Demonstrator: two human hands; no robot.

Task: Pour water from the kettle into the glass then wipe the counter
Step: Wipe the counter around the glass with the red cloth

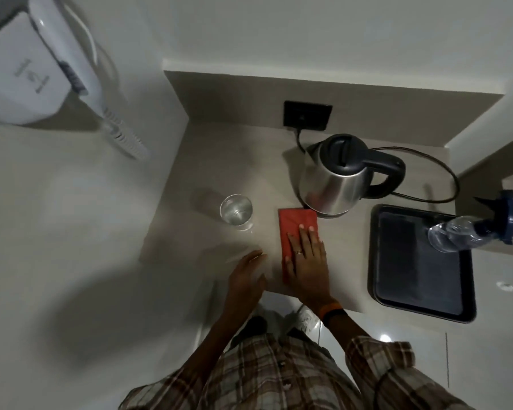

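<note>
right hand (307, 261) flat on red cloth (293, 229) | left hand (246, 276) open (empty) | kettle (332, 179) touches cloth; glass (236, 212) beside

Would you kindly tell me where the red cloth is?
The red cloth lies mid-counter under the right hand, between the glass and kettle.

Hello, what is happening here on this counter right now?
A person is wiping the counter. The right hand presses flat on a folded red cloth in front of the steel kettle, which sits apart from both hands. The left hand rests open near the counter's edge. The glass stands left of the cloth.
</note>
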